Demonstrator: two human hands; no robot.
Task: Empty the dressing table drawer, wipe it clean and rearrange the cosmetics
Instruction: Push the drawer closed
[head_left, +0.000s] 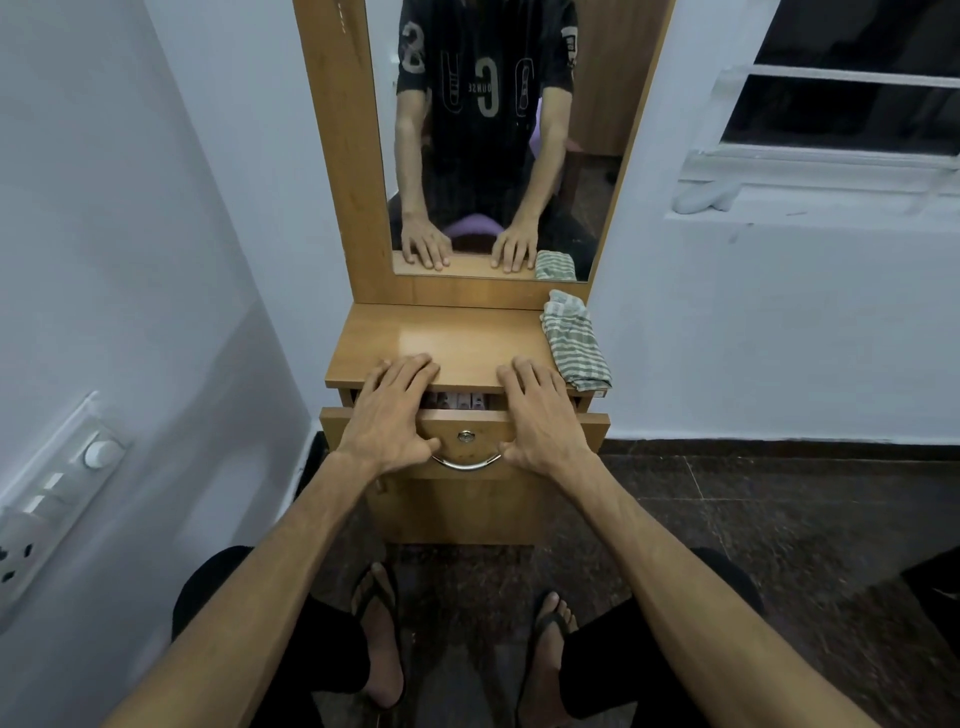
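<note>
In the head view, a person is sitting in front of a narrow wooden dressing table (415, 338) and reaching both arms forward to it. The left hand (390, 415) is lying with its fingers spread flat over the near edge of the table top, its thumb hanging down at the left end of the curved metal handle (466, 462). The right hand (540, 415) is resting the same way to the right, fingers straight and spread, thumb at the handle's right end; neither hand is gripping anything. Between and below them the drawer (467, 423) is standing slightly open, showing a strip of small cosmetics (457, 401) too dim to name. A striped green and white cloth (574, 340) is lying folded on the far right of the top, against the wall. The mirror (488, 140) behind is showing both hands and the cloth.
</note>
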